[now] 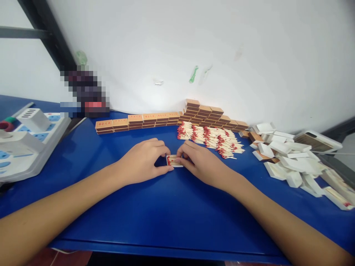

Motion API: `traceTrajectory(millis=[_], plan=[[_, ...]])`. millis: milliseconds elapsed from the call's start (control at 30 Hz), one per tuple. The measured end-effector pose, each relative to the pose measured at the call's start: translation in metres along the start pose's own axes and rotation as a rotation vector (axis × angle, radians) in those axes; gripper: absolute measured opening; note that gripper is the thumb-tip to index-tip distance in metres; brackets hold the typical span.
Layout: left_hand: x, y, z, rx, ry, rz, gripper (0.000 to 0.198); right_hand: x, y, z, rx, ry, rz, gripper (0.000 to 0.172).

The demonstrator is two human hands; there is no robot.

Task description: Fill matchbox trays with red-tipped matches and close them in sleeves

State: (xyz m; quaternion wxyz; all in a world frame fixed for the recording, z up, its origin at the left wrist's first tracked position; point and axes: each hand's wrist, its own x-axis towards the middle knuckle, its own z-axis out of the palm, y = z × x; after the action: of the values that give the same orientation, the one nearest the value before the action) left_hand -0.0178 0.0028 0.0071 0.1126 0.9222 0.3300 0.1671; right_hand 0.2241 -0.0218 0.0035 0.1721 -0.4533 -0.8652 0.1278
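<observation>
A small white matchbox tray [174, 165] lies on the blue table, with red-tipped matches [171, 160] inside it. My left hand [146, 161] grips the tray's left end between thumb and fingers. At the other end, my right hand [198, 161] has its fingertips closed over the matches and the tray's edge; whether it pinches a match is too small to tell. Just behind the right hand is a large pile of loose matches [208, 138], their red heads mostly toward the left.
Stacked orange-brown matchboxes [149, 120] line the wall behind. White empty trays [288, 155] are heaped on the right, near a phone-like device [318, 142]. A white power strip [41, 147] sits at the left on the blue table [166, 218].
</observation>
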Motion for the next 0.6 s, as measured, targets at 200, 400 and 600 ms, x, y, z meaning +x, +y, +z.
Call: traceTrajectory(millis=[200, 400, 600], plan=[[0.000, 0.000, -0.001, 0.005, -0.007, -0.006, 0.027, -0.006, 0.012, -0.005, 0.062, 0.018, 0.014, 0.007], [-0.001, 0.000, -0.001, 0.010, -0.012, 0.002, 0.026, -0.003, 0.008, -0.003, 0.135, -0.026, 0.023, 0.011], [0.000, -0.001, -0.001, -0.005, 0.000, -0.002, 0.027, -0.001, 0.008, -0.005, 0.138, 0.009, 0.008, 0.013]])
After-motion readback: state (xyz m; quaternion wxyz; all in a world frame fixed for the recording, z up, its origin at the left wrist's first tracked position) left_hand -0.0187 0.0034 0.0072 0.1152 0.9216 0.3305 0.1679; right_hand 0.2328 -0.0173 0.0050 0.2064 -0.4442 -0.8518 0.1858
